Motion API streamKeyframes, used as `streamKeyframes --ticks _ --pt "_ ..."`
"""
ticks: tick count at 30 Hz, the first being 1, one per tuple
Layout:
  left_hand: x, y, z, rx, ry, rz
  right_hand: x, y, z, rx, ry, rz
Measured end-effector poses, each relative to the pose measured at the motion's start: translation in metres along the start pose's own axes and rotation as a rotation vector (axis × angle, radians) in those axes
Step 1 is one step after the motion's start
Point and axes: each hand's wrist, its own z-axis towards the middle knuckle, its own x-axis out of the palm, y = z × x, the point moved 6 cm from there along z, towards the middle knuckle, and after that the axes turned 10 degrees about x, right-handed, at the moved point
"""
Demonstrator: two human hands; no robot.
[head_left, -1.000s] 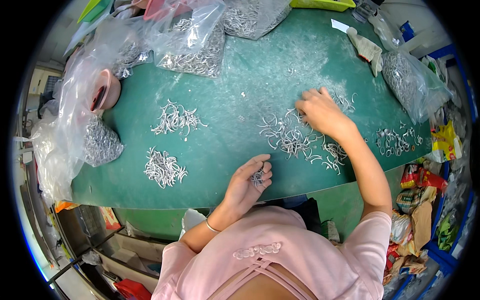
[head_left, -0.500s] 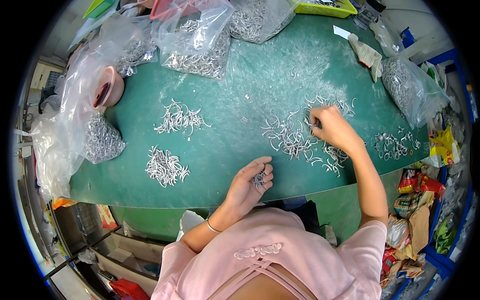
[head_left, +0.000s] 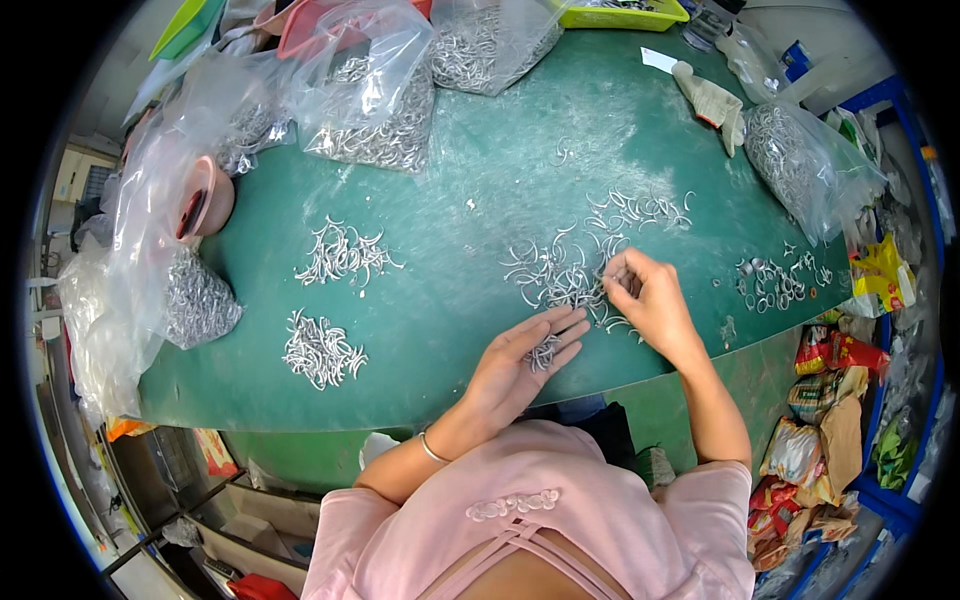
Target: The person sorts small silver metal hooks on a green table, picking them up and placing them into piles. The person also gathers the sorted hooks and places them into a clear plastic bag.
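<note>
My left hand (head_left: 520,365) is palm up over the front of the green table (head_left: 420,300), its fingers stretched and slightly cupped. A small bunch of curved metal pieces (head_left: 543,352) lies in that palm. Just to its right, my right hand (head_left: 645,297) is closed, its thumb and fingers curled round a few grey curved pieces, mostly hidden. Beneath and beyond both hands spreads a loose heap of the same silvery curved pieces (head_left: 550,270), and a thinner scatter of them (head_left: 640,210) reaches farther back.
Two separate piles of curved pieces, a farther one (head_left: 345,252) and a nearer one (head_left: 322,350), lie on the left. Metal rings (head_left: 775,285) lie at the right. Filled plastic bags (head_left: 375,120), a pink cup (head_left: 210,195), a yellow-green tray (head_left: 625,14) and a glove (head_left: 710,105) line the table's edges.
My right hand has come back from the far part of the heap toward my left hand. The left hand has moved slightly right, its fingers opening out flatter. The view has shifted a little.
</note>
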Motion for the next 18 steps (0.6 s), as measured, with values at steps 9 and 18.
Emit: streamKeyframes --ticks 9,18 --pt "-0.034 0.019 0.01 -0.015 -0.067 -0.142 -0.034 -0.003 0.003 -0.243 -0.235 -0.106" --pt "-0.008 0.019 0.012 -0.1 -0.094 0.01 -0.084 -0.073 0.043 -0.004 -0.42 -0.429"
